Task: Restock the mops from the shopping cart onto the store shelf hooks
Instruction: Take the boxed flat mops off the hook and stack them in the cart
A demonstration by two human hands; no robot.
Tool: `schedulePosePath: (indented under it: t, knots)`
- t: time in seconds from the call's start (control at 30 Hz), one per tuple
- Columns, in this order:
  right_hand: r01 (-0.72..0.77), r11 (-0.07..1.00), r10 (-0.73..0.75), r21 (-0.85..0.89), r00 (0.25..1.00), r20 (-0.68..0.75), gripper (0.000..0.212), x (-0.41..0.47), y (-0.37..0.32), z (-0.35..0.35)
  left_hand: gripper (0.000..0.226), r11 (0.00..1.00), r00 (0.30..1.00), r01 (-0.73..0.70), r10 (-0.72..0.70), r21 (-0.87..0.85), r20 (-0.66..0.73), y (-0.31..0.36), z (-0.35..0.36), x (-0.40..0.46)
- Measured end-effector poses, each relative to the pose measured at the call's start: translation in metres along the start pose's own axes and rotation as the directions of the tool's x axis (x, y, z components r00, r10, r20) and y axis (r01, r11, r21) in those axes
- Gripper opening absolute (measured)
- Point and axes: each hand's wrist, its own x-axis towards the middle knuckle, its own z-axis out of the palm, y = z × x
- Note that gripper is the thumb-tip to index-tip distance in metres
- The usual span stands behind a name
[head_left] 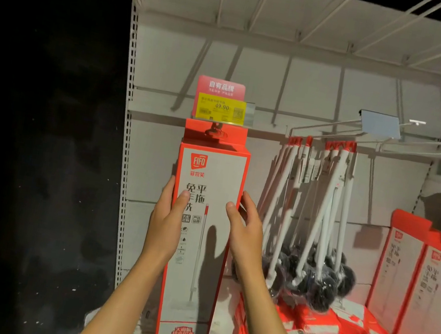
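The boxed FIFO mop hangs from a hook. The left hand grips its left edge. The right hand hovers beside it, fingers loosely spread.

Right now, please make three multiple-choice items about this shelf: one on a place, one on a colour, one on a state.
1. Where do the white-handled brushes hang?
A. right of the mop box
B. left of it
C. above the price tag

2. What colour is the price tag with 49.90?
A. blue
B. yellow
C. green

3. How does the left hand meet the mop box?
A. far from it
B. flat on its top
C. holding its left edge

Answers: 1 A, they hang on hooks to the box's right. 2 B, the tag is yellow under a red sign. 3 C, the thumb lies on the front and the fingers go behind the edge.
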Motion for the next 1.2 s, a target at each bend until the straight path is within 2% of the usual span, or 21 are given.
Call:
schedulePosePath:
  t: [0.13, 0.2, 0.3, 0.4, 0.5, 0.67, 0.8, 1.0, 1.2]
  knots:
    - [0.077, 0.995, -0.078, -0.071, 0.997, -0.021, 0.052, -0.029, -0.008, -0.018, 0.051, 0.997, 1.0, -0.027, 0.027, 0.066, 0.008, -0.002, 0.002, -0.031]
    - [0.105, 0.989, -0.109, -0.104, 0.993, -0.034, 0.05, -0.046, -0.012, -0.032, 0.061, 0.987, 0.998, -0.035, 0.026, 0.158, 0.054, -0.006, 0.005, -0.046]
    - [0.126, 0.971, -0.142, -0.203, 0.988, -0.067, 0.055, -0.074, -0.017, -0.062, 0.063, 0.94, 0.986, -0.115, 0.069, 0.322, 0.149, -0.004, 0.02, -0.073]
    - [0.103, 0.928, -0.156, -0.357, 0.98, -0.124, 0.064, -0.103, -0.015, -0.099, 0.073, 0.829, 0.962, -0.222, 0.1, 0.514, 0.255, 0.001, 0.039, -0.102]
    - [0.045, 0.847, -0.156, -0.529, 0.974, -0.167, 0.069, -0.137, -0.019, -0.141, 0.084, 0.676, 0.918, -0.325, 0.057, 0.661, 0.393, 0.005, 0.064, -0.131]
    - [-0.081, 0.704, -0.149, -0.706, 0.954, -0.258, 0.074, -0.204, -0.041, -0.22, 0.085, 0.639, 0.835, -0.44, 0.033, 0.631, 0.549, 0.014, 0.121, -0.191]
    - [-0.133, 0.576, -0.158, -0.806, 0.95, -0.269, 0.071, -0.257, -0.059, -0.285, 0.087, 0.687, 0.791, -0.446, 0.003, 0.574, 0.612, 0.025, 0.169, -0.251]
    - [-0.278, 0.495, -0.084, -0.823, 0.928, -0.364, 0.07, -0.345, -0.093, -0.382, 0.088, 0.763, 0.698, -0.445, -0.033, 0.469, 0.715, 0.054, 0.24, -0.348]
    - [-0.42, 0.444, -0.051, -0.791, 0.87, -0.491, 0.073, -0.433, -0.124, -0.467, 0.091, 0.807, 0.579, -0.467, -0.031, 0.362, 0.815, 0.084, 0.306, -0.444]
